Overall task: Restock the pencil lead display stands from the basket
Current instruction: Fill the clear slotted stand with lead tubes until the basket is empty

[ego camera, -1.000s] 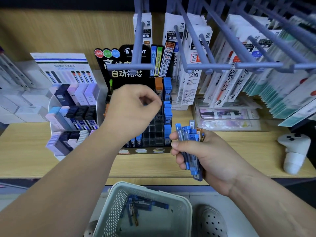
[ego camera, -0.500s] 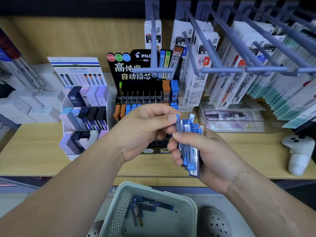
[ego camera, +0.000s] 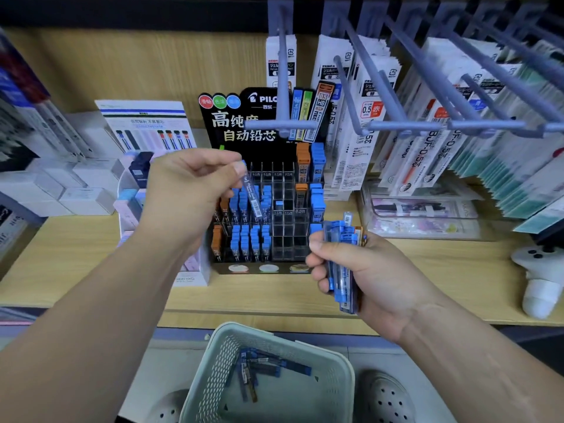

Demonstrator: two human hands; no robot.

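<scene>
L hand (ego camera: 189,193) grip pinches one lead tube (ego camera: 252,195) in front of display stand (ego camera: 282,227); R hand (ego camera: 370,279) grip curls round tube bundle (ego camera: 341,264).

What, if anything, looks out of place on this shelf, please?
A white plastic handheld controller rests on the wooden shelf at far right, odd among stationery. In the black display stand, one blue-capped lead tube sits alone among empty clear slots.
</scene>
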